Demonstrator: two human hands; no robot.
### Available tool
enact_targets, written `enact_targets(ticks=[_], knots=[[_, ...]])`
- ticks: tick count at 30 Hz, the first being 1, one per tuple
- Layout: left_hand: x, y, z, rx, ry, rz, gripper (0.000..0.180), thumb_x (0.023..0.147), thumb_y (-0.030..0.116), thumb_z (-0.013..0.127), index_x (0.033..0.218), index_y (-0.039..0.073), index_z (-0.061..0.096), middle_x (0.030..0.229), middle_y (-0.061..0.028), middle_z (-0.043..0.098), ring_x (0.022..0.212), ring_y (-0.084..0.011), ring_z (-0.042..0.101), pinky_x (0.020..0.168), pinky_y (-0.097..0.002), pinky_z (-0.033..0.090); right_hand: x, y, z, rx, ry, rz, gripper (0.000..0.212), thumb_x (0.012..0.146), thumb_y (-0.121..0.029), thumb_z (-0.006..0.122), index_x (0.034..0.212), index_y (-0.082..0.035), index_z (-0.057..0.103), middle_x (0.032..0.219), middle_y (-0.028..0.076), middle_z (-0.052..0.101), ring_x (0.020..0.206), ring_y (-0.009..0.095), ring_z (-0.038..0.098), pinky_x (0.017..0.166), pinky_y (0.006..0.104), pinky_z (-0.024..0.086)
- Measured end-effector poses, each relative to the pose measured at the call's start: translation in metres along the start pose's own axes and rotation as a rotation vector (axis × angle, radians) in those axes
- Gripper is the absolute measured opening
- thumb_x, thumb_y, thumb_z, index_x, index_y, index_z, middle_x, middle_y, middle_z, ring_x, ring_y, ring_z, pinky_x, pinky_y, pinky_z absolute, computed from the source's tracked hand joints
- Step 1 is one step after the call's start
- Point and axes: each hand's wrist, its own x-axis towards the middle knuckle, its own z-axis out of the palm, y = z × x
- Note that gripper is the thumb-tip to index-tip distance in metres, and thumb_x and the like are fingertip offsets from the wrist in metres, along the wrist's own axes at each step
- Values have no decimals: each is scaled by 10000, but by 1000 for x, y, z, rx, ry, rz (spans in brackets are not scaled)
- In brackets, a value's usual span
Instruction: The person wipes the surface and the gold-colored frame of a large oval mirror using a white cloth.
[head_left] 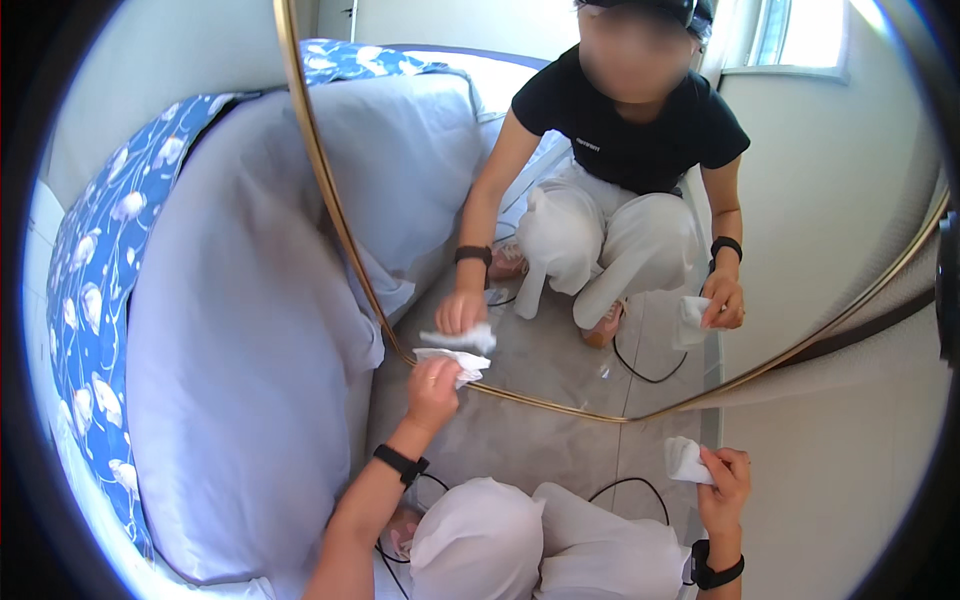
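L hand clamped on crumpled wht cloth, at lower L edge of gold-rimmed mirror; contact w/ glass unclear. R hand pinching folded wht cloth, raised, R side, below mirror rim. Bed at L.

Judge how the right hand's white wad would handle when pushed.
The white wad is probably light: the right hand pinches it by one side. It likely gives softly, judging by its rounded, cloth-like look, but may not flop much, since its free end juts out without drooping.
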Motion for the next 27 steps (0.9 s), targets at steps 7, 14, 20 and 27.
enact_targets(ticks=[7, 14, 20, 27], knots=[[188, 59, -131, 115, 521, 12, 245, 715, -102, 535, 923, 24, 566, 979, -115, 530, 903, -292, 515, 781, -368, 423, 17, -6, 5, 59, 20, -36, 480, 534, 71, 565, 979, -69, 675, 856, 83, 548, 736, 246, 483, 631, 324, 416], [269, 90, -102, -159, 514, 132, 140, 721, -36, 616, 824, 55, 591, 865, -78, 543, 838, -258, 516, 729, -338, 416, 21, -5, 8, 84, 28, -37, 497, 518, 60, 567, 983, -74, 676, 854, 82, 547, 723, 243, 476, 619, 325, 410], [269, 93, -82, -188, 494, 383, 174, 615, 25, 643, 767, 95, 595, 801, -30, 544, 726, -233, 539, 640, -347, 396, 25, -8, 8, 97, 7, -45, 480, 521, 46, 573, 974, -73, 679, 839, 80, 537, 718, 240, 473, 617, 325, 403], [194, 85, -47, -81, 212, 508, 210, 659, 120, 651, 865, 92, 622, 917, 1, 558, 834, -166, 548, 696, -329, 404, 26, -6, 9, 66, -25, -41, 479, 529, 47, 559, 979, -71, 674, 845, 82, 537, 727, 242, 479, 633, 328, 404]])
